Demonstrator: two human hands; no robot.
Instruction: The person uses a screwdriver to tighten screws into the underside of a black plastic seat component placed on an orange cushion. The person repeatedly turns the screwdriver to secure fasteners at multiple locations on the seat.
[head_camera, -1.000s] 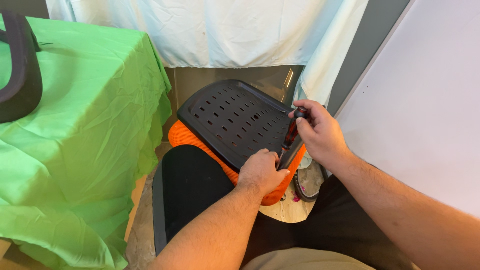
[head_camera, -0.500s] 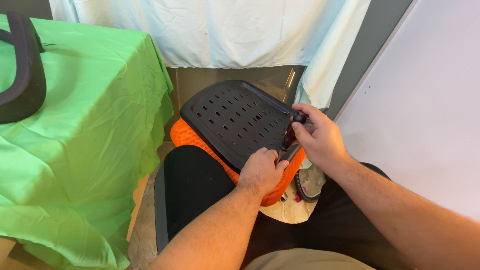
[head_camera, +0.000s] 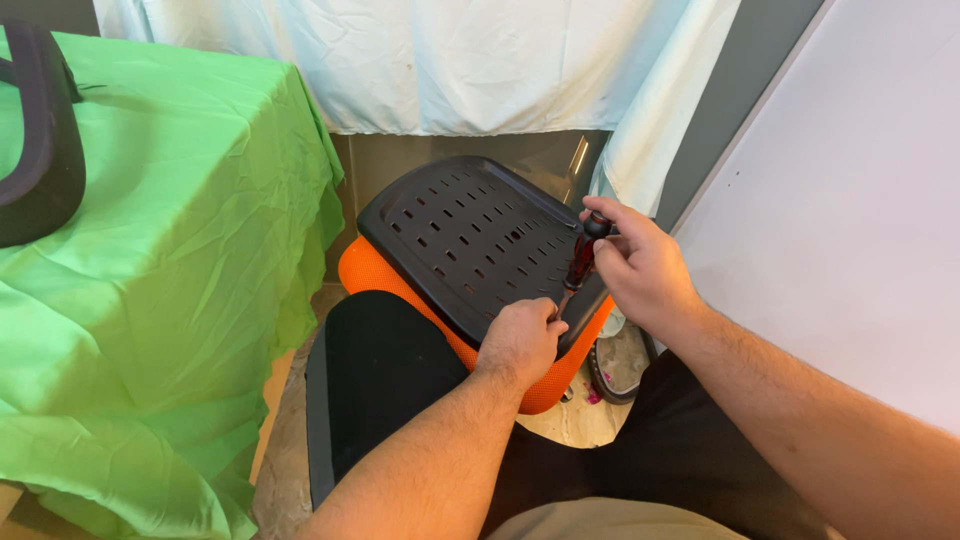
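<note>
An upturned chair seat lies low in front of me: a black slotted plastic underside (head_camera: 470, 235) over an orange mesh cushion (head_camera: 385, 282). My right hand (head_camera: 640, 265) grips a screwdriver with a dark red handle (head_camera: 582, 258), tilted with its tip down at the near right edge of the black panel. My left hand (head_camera: 520, 340) rests fisted on that same edge, beside the screwdriver tip. Whether it pinches something small is hidden.
A black padded chair part (head_camera: 375, 385) lies below the orange cushion. A table under a green cloth (head_camera: 170, 270) fills the left, with a black curved chair piece (head_camera: 40, 150) on it. A pale sheet (head_camera: 450, 60) hangs behind; a white panel (head_camera: 850, 200) stands at right.
My right hand with the screwdriver has shifted slightly and the handle now stands more upright. The left hand stays on the panel's edge.
</note>
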